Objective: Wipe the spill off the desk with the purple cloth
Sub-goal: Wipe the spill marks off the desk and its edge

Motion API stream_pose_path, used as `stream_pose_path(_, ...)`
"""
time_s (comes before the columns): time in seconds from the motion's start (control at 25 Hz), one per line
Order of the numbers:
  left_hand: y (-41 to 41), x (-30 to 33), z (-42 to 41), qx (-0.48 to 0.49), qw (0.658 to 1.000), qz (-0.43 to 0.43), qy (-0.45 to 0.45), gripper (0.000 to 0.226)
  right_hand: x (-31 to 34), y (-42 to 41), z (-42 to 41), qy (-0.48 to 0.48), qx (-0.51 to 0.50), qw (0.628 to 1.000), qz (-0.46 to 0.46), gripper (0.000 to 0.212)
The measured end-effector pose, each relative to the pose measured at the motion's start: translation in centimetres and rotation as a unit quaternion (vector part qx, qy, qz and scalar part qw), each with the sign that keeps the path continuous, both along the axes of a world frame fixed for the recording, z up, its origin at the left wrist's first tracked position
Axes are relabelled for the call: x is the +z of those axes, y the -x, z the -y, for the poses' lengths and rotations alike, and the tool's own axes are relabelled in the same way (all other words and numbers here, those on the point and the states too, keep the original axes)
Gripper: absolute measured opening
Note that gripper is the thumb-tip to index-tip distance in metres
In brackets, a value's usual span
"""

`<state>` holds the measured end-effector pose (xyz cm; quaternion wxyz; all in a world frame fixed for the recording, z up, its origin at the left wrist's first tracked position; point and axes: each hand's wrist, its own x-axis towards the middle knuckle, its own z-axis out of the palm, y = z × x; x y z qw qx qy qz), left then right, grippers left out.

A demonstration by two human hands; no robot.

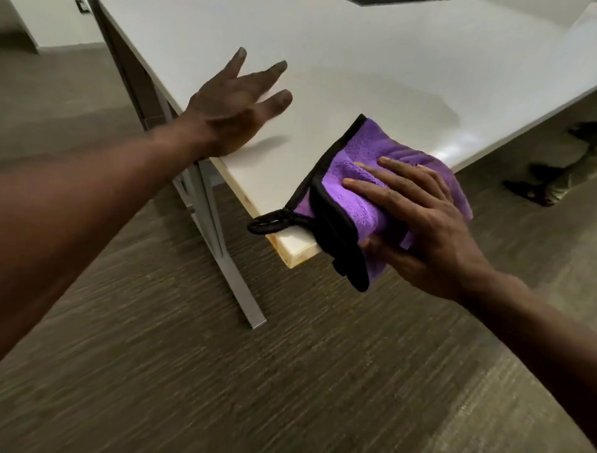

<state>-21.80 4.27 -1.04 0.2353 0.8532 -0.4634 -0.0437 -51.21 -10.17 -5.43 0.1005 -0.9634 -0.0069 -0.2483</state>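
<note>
A folded purple cloth [358, 168] with black trim and a black loop lies over the near corner of the white desk [371, 71]. My right hand [429, 220] grips the cloth, fingers flat on top and thumb underneath where it hangs off the edge. My left hand [235, 106] rests on the desk's left edge with fingers spread, holding nothing. A faint wet sheen [452, 148] shows on the desk beyond the cloth; I see no distinct spill.
The desk stands on grey metal legs [223, 245] over a dark striped carpet [226, 372]. Another person's feet [542, 187] show under the desk at the right. A dark object's edge [387, 1] sits at the desk's far side.
</note>
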Motion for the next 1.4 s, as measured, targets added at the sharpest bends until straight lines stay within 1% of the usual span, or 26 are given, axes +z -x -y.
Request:
stream_pose_path(0.12,0.1,0.1,0.2,0.008,1.0,0.015,-0.006,0.066,-1.5,-0.6,-1.4,-0.024,-0.029,0.997,0.07,0.054)
stream_pose_path(0.28,0.0,0.1,0.5,0.007,1.0,0.01,-0.004,0.069,-1.7,-1.0,-2.8,-0.066,-0.048,0.991,0.104,0.052)
stream_pose_path(0.44,0.4,0.4,0.4,0.01,1.0,0.012,-0.016,0.071,-2.4,-1.3,-5.9,-0.09,-0.05,0.987,0.123,0.043)
stream_pose_path(0.52,0.6,0.6,0.2,0.01,1.0,0.008,-0.029,0.071,-1.2,-1.4,-4.7,-0.127,-0.026,0.984,0.119,0.04)
stream_pose_path(0.64,0.9,0.6,0.3,0.01,0.999,0.006,-0.03,0.069,0.3,-1.0,-0.8,-0.17,-0.012,0.982,0.077,0.041)
stream_pose_path(0.68,0.9,0.5,0.2,0.014,1.0,0.007,-0.027,0.067,0.4,-0.6,0.0,-0.165,-0.006,0.985,0.057,0.044)
stream_pose_path(0.76,1.0,0.5,0.1,0.019,1.0,0.007,-0.019,0.066,0.1,0.1,0.4,-0.111,-0.002,0.994,0.02,0.056)
stream_pose_path(0.84,0.9,0.6,0.1,0.014,1.0,0.008,-0.02,0.066,-0.7,0.0,-0.3,-0.066,-0.015,0.998,0.015,0.064)
stream_pose_path(1.0,0.7,0.4,0.3,0.013,0.999,0.027,-0.015,0.07,-1.5,-0.7,-1.3,-0.044,-0.035,0.997,0.061,0.063)
stream_pose_path(1.16,0.5,0.3,0.4,0.018,0.999,0.034,0.021,0.07,-1.8,-1.5,-3.0,-0.012,-0.006,0.996,0.087,0.063)
stream_pose_path(1.28,0.3,0.0,0.7,0.019,0.999,0.042,0.013,0.07,-2.3,-1.8,-4.4,-0.028,0.002,0.995,0.098,0.06)
stream_pose_path(1.4,0.1,0.1,0.6,0.019,0.999,0.039,0.002,0.07,-1.5,-1.9,-3.9,-0.043,0.025,0.994,0.095,0.055)
